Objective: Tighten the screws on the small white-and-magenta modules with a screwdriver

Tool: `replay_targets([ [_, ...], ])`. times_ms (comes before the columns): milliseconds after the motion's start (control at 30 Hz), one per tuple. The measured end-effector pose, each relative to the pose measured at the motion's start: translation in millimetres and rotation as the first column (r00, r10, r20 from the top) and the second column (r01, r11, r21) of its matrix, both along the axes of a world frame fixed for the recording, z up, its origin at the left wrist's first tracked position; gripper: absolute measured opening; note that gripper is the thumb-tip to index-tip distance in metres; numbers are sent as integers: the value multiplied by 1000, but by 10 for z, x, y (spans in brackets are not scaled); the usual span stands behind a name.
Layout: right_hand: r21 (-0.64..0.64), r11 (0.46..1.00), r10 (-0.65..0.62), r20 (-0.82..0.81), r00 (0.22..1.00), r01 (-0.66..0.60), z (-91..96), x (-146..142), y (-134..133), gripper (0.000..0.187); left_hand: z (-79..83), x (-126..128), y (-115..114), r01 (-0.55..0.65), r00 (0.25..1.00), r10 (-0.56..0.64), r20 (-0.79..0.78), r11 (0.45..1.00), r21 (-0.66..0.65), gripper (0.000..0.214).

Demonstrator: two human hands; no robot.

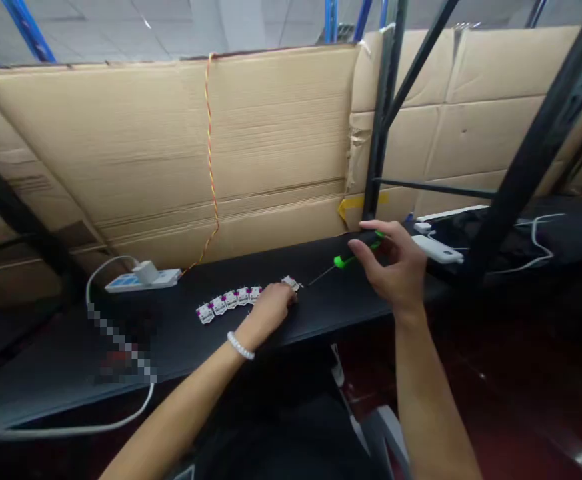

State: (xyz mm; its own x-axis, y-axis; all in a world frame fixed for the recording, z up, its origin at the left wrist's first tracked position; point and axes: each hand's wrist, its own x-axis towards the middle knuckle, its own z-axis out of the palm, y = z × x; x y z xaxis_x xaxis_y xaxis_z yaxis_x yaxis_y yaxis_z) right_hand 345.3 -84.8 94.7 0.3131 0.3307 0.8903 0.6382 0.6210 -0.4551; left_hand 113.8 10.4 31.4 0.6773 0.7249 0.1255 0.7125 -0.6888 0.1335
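Observation:
A curved row of small white parts (230, 300) with purple bits between them lies on the black tabletop. My left hand (273, 301), with a white beaded bracelet at the wrist, rests over the row's right part, fingers curled down onto it. The fingertips are partly hidden. Just past them, the end white part (291, 283) of the row shows. My right hand (395, 260) is raised at the right, closed around the handle of a green and black screwdriver (341, 261). Its thin shaft slants down left, the tip close to that end part; whether they touch, I cannot tell.
At the left, a power strip (143, 281) holds a white charger (145, 271) with a white cable (121, 425) looping over the front edge. Cardboard (281, 133) walls the back, a twisted wire (209, 153) hanging down it. Black metal posts and a white power strip (437, 249) stand right.

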Motion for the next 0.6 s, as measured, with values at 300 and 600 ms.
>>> replay_targets([
  [300,-5,1000,-1,15,1000,2,14,-12,0,28,-15,-46,-205,45,996,-44,-79,999,14,39],
  [600,-28,1000,4,15,1000,-4,3,-13,-5,29,34,-223,-550,-3,993,0,-122,1000,-25,43],
])
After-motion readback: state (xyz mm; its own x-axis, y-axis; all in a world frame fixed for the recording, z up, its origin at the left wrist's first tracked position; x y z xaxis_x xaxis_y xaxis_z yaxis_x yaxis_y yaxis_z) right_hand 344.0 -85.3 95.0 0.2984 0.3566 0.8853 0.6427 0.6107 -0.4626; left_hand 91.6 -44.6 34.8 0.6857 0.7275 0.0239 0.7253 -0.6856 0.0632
